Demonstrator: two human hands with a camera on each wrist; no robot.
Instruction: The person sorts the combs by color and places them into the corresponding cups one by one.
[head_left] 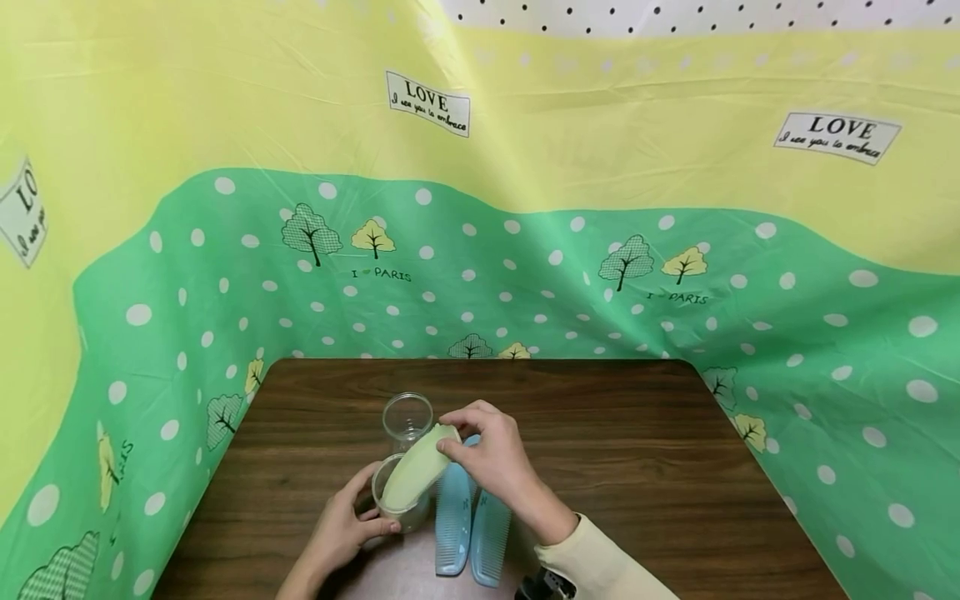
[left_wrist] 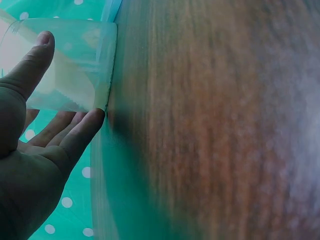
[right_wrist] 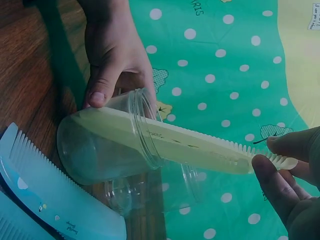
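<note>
The background is filled by a patterned cloth, printed yellow above and green with white dots below. In front of it, a dark wood-grain surface is seen. The right hand, with a pale sleeve worn on its arm, is clamped on the upper end of a yellow-green comb, which is pinched between thumb and fingers. The left hand is wrapped about a clear jar, with the thumb on one side and fingers on the other. The yellow-green comb is tilted within that jar; its lower part is enclosed by the wall and its upper part is left projecting past the rim. Two blue combs are laid side by side on the surface, just beside the held jar; one is partly covered by the right hand in the head view. A second clear jar is placed just behind the first.
</note>
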